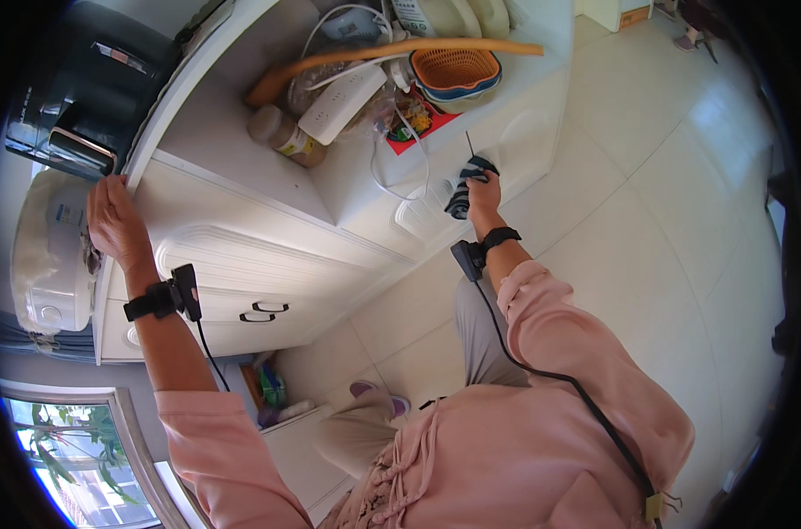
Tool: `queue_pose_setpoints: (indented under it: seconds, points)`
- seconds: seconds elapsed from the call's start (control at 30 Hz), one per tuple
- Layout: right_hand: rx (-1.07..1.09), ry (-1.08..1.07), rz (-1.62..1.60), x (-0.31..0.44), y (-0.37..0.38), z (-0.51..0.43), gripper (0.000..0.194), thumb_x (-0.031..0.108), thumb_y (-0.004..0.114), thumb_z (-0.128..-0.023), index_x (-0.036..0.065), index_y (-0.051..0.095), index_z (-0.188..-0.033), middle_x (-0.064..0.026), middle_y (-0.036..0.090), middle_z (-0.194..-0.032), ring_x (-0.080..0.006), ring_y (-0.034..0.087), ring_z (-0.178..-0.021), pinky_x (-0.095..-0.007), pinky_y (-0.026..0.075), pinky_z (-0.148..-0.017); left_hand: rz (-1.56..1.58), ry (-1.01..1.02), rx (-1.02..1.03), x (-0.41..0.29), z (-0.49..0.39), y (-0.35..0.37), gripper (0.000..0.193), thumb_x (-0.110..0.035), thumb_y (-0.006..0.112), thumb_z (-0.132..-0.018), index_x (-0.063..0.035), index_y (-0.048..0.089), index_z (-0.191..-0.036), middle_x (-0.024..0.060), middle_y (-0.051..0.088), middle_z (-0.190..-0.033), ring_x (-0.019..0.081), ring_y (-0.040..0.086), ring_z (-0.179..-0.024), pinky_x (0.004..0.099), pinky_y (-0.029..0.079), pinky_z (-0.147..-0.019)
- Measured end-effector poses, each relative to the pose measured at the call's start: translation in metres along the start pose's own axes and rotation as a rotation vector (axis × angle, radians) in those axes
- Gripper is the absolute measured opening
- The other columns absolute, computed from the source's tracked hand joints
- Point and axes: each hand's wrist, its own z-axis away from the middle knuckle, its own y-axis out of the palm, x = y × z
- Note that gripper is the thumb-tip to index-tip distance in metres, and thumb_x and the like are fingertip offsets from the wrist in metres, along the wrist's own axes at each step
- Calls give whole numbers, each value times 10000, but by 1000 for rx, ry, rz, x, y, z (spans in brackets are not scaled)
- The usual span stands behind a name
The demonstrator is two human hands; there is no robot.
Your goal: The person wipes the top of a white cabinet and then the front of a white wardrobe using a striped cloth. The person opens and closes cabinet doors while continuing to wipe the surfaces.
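My left hand [115, 221] is at the front edge of the white cabinet's top [138, 161], its bent fingers over the rim just below a black appliance [96, 86] that looks like an air fryer. In my right hand [483, 195] is a bunched black-and-grey striped cloth [458, 202], held in front of the lower shelf's white front. A thin dark rod or cord [469, 144] sticks up beside the cloth; what it belongs to is hidden. On the shelf nearby, a white cable [429, 173] hangs in a loop over the front edge.
The open shelf holds a white power strip [344, 102], a brown jar [288, 137], a long wooden stick [400, 47], stacked plastic baskets [455, 69] and large jugs [440, 16]. A covered white appliance [53, 264] stands left. Another person's foot [686, 41] shows far right.
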Motion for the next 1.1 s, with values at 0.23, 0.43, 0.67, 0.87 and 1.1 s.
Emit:
queue_pose_setpoints:
  seconds: [0.23, 0.43, 0.67, 0.87, 1.1]
  points:
    - [206, 7, -16, 2, 42, 118, 463, 50, 640, -695, 31, 500, -1135, -128, 596, -1018, -230, 589, -886, -339, 485, -754, -24, 36, -11, 4, -1, 4, 324, -236, 390, -925, -91, 644, -785, 75, 618, -785, 271, 584, -738, 360, 468, -639]
    - [618, 463, -163, -11, 54, 198, 414, 13, 636, -693, 10, 527, -1092, -136, 620, -942, -265, 606, -848, -375, 483, -717, -53, 43, 14, 8, -1, 5, 329, -241, 393, -929, -87, 648, -787, 79, 624, -787, 275, 587, -735, 358, 470, -636]
    - [439, 436, -285, -62, 40, 120, 321, 4, 627, -718, 17, 584, -1036, -98, 619, -836, -232, 592, -695, -379, 477, -584, -45, 57, 0, 11, 0, 8, 277, -184, 404, -917, -102, 642, -801, 57, 635, -809, 265, 597, -756, 347, 494, -655]
    - [100, 290, -544, -20, 25, 77, 377, -35, 617, -735, 8, 555, -1104, -106, 610, -926, -210, 595, -751, -332, 492, -621, -121, 136, 29, 14, -1, 7, 283, -175, 377, -917, -100, 636, -829, 52, 642, -826, 267, 603, -779, 344, 497, -686]
    - [197, 108, -278, 15, 16, 75, 462, 23, 687, -660, 20, 602, -1114, -130, 645, -978, -237, 618, -860, -322, 487, -759, -59, 74, 37, 13, 0, 7, 307, -187, 355, -928, -95, 632, -833, 63, 636, -848, 275, 599, -809, 347, 487, -723]
